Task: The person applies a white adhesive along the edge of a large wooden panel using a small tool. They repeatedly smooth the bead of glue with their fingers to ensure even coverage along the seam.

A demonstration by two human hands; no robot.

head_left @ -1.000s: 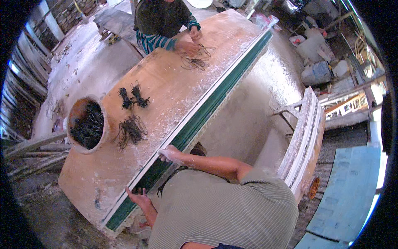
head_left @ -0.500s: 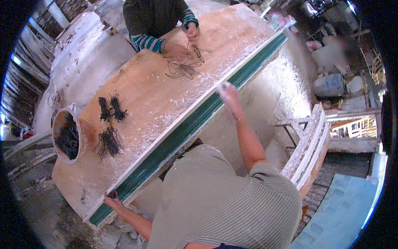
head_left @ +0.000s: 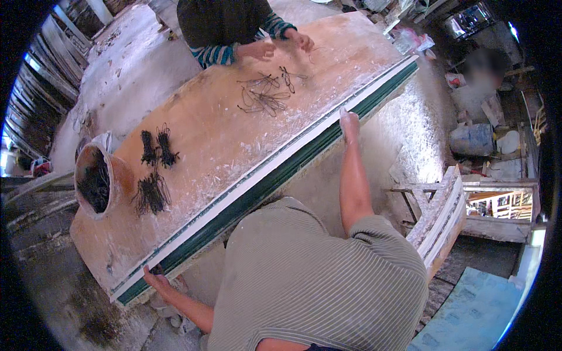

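- Both ends of strip (head_left: 275,175) steadied: left hand (head_left: 157,279) under near corner, right hand (head_left: 349,124) pressing far up (fingers flat, unclenched).
- Left fingers' grip: cannot tell.
- Wire bundles (head_left: 153,169) parked mid-desk (head_left: 216,128).

**Hidden / cut off**

Left hand (head_left: 157,279): fingers tucked under the bench (head_left: 228,134) edge, grip can't be read. Co-worker (head_left: 225,23) cut off by top edge, only torso & hands show. Blurred patch (head_left: 486,64) upper right, unreadable. Bucket (head_left: 93,181) contents too dark to tell.
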